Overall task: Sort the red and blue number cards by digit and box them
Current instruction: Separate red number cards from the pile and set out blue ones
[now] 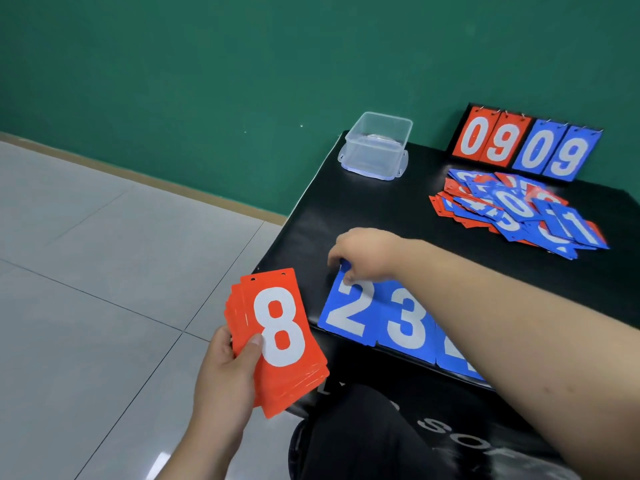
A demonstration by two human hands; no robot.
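Nearest, the left hand is raised off the desk edge, palm up. Its fingers are curled behind a fanned stack of red cards, and the thumb presses flat on the front beside a white 8. The cards are thin, stiff rectangles with a matte face, and the top one has two small punched holes along its upper edge.

Just right of that hand, on the near edge of the desk, flat blue cards lie side by side with edges touching. They are a blue 2 card, a blue 3 card and a third blue card whose digit is mostly hidden under the forearm. The desk top is black and slightly glossy, like padded vinyl, with rounded corners.

The right forearm crosses over this row from the right. The right hand is knuckles-up with its fingers bent down, pinching the top left corner of the blue 2 card, a bit of blue showing between the fingertips.

Beyond and to the right of the right hand lies a loose, overlapping pile of mixed cards, red and blue. Straight beyond that hand, near the desk's far edge, stands a clear plastic box, square with rounded corners and side clips. Behind the pile a flip scoreboard stands upright, showing red 0 9 and blue 0 9 on metal rings.

To the left are pale floor tiles, and behind everything is a green wall.
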